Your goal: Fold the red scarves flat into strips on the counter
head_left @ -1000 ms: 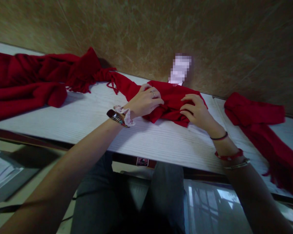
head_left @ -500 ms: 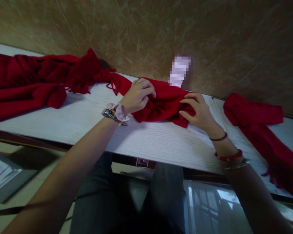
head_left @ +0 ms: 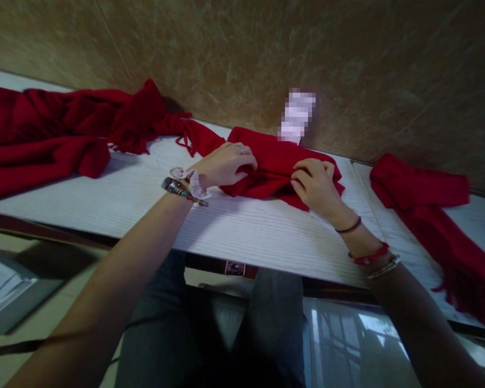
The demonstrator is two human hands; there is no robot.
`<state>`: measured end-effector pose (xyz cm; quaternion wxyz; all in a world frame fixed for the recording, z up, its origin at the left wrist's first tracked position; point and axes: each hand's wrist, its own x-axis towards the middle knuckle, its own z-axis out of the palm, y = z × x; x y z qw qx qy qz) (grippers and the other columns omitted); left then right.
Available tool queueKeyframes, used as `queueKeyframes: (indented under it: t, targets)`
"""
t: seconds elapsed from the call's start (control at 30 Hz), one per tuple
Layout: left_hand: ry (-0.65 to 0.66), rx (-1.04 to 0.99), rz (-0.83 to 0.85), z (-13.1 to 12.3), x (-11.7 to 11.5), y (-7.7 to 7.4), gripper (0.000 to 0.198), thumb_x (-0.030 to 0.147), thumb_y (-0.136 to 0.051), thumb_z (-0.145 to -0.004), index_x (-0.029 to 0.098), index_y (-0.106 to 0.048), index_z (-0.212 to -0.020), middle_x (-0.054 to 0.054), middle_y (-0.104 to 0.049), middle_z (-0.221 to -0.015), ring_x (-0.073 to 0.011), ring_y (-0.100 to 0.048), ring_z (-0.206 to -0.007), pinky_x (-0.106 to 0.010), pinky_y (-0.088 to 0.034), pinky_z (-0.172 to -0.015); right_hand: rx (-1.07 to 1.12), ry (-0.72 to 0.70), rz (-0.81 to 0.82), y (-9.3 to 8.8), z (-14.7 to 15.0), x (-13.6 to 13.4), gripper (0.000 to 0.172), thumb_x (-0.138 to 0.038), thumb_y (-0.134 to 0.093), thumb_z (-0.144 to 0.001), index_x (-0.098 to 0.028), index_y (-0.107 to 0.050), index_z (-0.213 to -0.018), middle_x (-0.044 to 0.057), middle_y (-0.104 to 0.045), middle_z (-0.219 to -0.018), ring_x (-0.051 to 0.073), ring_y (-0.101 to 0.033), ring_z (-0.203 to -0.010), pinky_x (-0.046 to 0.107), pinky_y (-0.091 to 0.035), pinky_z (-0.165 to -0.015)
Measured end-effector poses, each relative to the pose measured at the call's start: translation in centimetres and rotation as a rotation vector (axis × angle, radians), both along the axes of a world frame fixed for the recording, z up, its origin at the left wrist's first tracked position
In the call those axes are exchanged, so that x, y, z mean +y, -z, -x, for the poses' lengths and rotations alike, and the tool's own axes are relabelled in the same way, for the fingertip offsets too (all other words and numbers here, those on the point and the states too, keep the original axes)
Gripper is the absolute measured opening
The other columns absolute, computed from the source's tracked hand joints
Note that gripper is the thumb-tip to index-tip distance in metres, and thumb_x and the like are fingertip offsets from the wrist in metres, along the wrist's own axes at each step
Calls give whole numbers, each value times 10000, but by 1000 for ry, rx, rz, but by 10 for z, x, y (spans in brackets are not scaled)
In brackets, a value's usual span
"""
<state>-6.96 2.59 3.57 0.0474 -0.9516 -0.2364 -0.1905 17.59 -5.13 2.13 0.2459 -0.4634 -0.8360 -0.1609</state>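
Facing a brown, marbled wall [head_left: 242, 59], we have a white table [head_left: 89, 202] before us. Red cloth [head_left: 76, 113] lies heaped at its left, a fringed scarf [head_left: 422, 183] at its right. Between them sits the bunched red fabric [head_left: 275, 150]. Our left hand [head_left: 226, 164] rests with bent fingers on its left part; our right hand [head_left: 317, 186] curls over its right part. Whether either pinches the fabric, we cannot tell. Behind it, a blurred, upright rectangle [head_left: 297, 114] stands near the wall.

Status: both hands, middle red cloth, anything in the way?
Left hand and right hand on red cloth, grips unclear. Cloth wrinkled, partly folded, on white table. Pixelated item behind it, not between hands and cloth.
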Motion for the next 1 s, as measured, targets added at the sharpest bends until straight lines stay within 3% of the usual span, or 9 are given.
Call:
queueKeyframes:
  t: [0.07, 0.27, 0.33, 0.43, 0.57, 0.7, 0.87, 1.0]
  targets:
    - [-28, -41, -26, 2, 1, -2, 124, 142, -510, -784, 161, -615, -849, -35, -611, -869, -177, -547, -839, -316, -421, -756, 127, 57, -52, -5, -11, 2, 166, -239, -433, -841, -212, -589, -892, 96, -552, -1039, 292, -470, -1034, 514, -296, -885]
    - [-290, -514, -133, 12, 2, -7, 126, 84, -448, -816, 167, -533, -857, -36, -541, -893, -147, -511, -854, -308, -441, -762, 269, 174, -227, -6, -34, 11, 134, -212, -446, -802, -203, -562, -869, 111, -507, -994, 282, -496, -963, 495, -393, -815]
    - [-238, -462, -130, 10, 2, -4, 213, 43, -437, -760, 168, -546, -892, -43, -535, -894, -160, -511, -860, -314, -446, -765, 245, 143, -218, -6, -29, 9, 142, -204, -472, -789, -207, -564, -896, 114, -503, -1025, 281, -501, -978, 485, -414, -813]
    - [-31, -272, -121, -2, -5, 2, 360, 42, -443, -687, 183, -580, -988, -66, -538, -998, -202, -497, -950, -351, -426, -816, 146, 26, -141, -9, -15, 1, 260, -239, -518, -783, -231, -550, -1040, 113, -484, -1150, 292, -462, -1088, 508, -389, -881]
    - [135, -73, -46, -16, -16, 6, 332, 142, -520, -703, 211, -615, -1013, -59, -571, -1063, -222, -482, -1021, -379, -361, -873, -89, -144, 39, -6, -3, -5, 297, -331, -590, -758, -256, -597, -1045, 88, -458, -1276, 320, -366, -1207, 572, -282, -975]
    - [70, -18, 11, -15, -13, 6, 190, 181, -507, -775, 208, -661, -884, -33, -633, -896, -191, -532, -923, -352, -340, -845, -148, -141, 113, 4, -4, 2, 125, -228, -559, -782, -236, -672, -835, 75, -526, -1215, 310, -391, -1192, 591, -228, -998]
    - [26, -39, -45, -12, -7, 8, 194, 249, -558, -792, 206, -640, -963, -44, -612, -995, -205, -517, -970, -351, -356, -821, 49, -179, 93, 3, -6, 6, 115, -247, -543, -807, -225, -653, -783, 81, -556, -1103, 263, -481, -1092, 500, -366, -935]
    - [-24, -150, -88, -10, -8, 3, 148, 233, -496, -848, 203, -629, -907, -30, -601, -908, -197, -516, -926, -368, -367, -808, 237, -151, 11, -5, -12, 6, 90, -249, -549, -801, -218, -618, -753, 74, -563, -1014, 245, -536, -995, 447, -443, -859]
